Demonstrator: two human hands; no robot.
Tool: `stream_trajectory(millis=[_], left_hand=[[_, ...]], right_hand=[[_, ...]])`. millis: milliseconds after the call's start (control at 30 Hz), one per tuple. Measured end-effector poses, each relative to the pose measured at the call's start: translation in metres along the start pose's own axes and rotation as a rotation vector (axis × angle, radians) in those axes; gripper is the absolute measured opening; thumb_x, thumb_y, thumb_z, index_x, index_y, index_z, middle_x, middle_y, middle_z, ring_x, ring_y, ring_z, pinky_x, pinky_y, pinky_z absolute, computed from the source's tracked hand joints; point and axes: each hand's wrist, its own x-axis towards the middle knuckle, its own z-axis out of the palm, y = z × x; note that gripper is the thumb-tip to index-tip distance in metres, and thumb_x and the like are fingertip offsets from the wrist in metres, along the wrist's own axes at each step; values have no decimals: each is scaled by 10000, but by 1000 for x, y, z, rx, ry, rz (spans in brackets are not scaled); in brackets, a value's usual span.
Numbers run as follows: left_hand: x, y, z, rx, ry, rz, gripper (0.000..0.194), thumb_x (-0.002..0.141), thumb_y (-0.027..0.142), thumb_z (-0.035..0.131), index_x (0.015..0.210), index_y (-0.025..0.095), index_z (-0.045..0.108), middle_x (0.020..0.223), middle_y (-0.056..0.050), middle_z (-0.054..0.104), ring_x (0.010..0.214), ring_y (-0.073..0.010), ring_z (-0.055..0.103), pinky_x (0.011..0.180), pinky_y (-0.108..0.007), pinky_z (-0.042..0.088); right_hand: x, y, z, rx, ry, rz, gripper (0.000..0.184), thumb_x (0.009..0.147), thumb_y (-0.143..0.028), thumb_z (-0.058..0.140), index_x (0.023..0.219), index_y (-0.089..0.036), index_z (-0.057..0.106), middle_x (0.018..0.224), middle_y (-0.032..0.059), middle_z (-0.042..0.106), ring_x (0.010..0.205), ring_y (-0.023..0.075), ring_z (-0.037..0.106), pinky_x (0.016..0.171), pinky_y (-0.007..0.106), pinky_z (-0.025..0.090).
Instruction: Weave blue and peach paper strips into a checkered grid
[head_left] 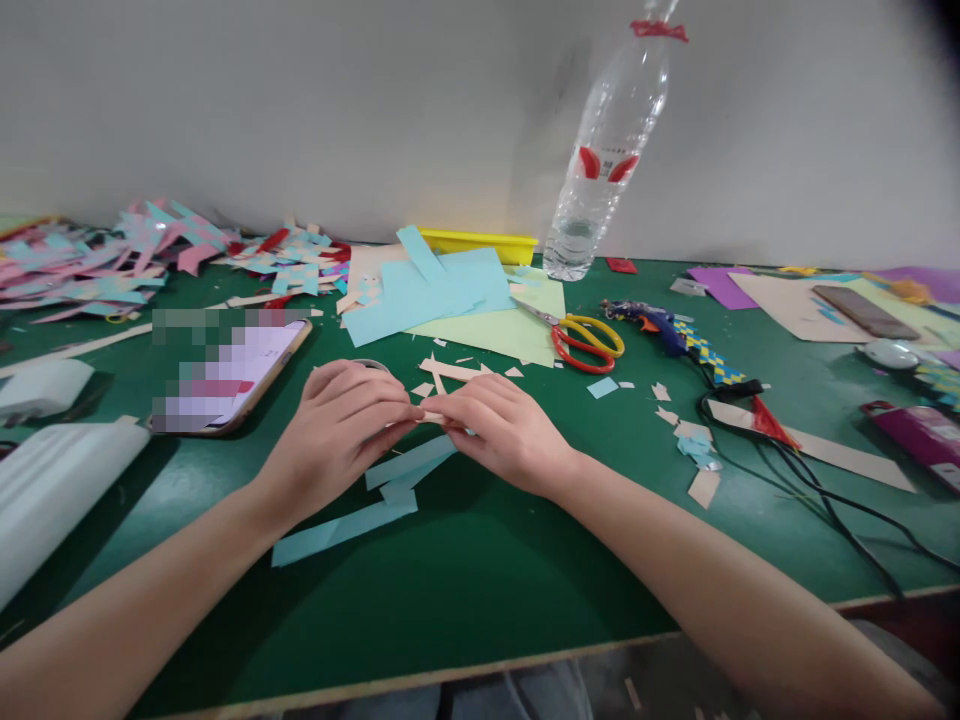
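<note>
Over the middle of the green table, my left hand point(349, 420) and my right hand point(510, 425) meet with their fingertips nearly touching. Between them they pinch a small cream paper strip point(433, 417), mostly covered by the fingers. Its far end seems to point up and away, though I cannot tell whether that is a second piece. Blue paper strips point(345, 528) lie on the table just below my hands. Past my fingers lies another cream strip point(454, 370) among small scraps. Scissors point(589, 343) with red and yellow handles rest beyond my right hand.
A phone point(259, 375) leans left of my left hand. Blue paper sheets point(450, 290) and a pile of pink and blue strips point(112, 260) lie at the back. A plastic bottle point(600, 160) stands by the wall. Black cables point(817, 490) run at the right.
</note>
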Motion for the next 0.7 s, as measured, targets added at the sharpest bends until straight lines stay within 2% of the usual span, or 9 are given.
stream_trajectory(millis=[133,267,500,700], left_hand=[[0,-2,0,33,29,-28,77,939,192,614,992,246,604,911,-7,712,918,-203,646,918,-420,437],[-1,-4,-1,42,34,-34,97,926,159,635,991,220,596,895,-8,699,915,-186,635,907,-399,437],[2,-3,0,27,55,-43,92,933,155,630,977,218,579,889,4,688,897,-177,634,864,-382,445],[2,-2,-4,13,-24,-57,150,921,124,625,1009,226,560,923,6,680,912,-188,634,854,-391,457]], right_hand=[[0,0,0,-56,-11,-7,266,948,-117,497,1195,-182,572,992,53,732,909,164,646,815,310,480],[2,0,-3,-89,-33,69,255,964,-127,478,1191,-186,578,975,52,728,927,166,647,819,320,452],[4,-1,-6,-111,35,100,214,966,-128,492,1160,-164,573,1034,60,743,949,174,670,829,326,443],[2,1,-7,-79,42,134,260,949,-95,477,1176,-191,559,1085,64,738,962,185,673,861,347,448]])
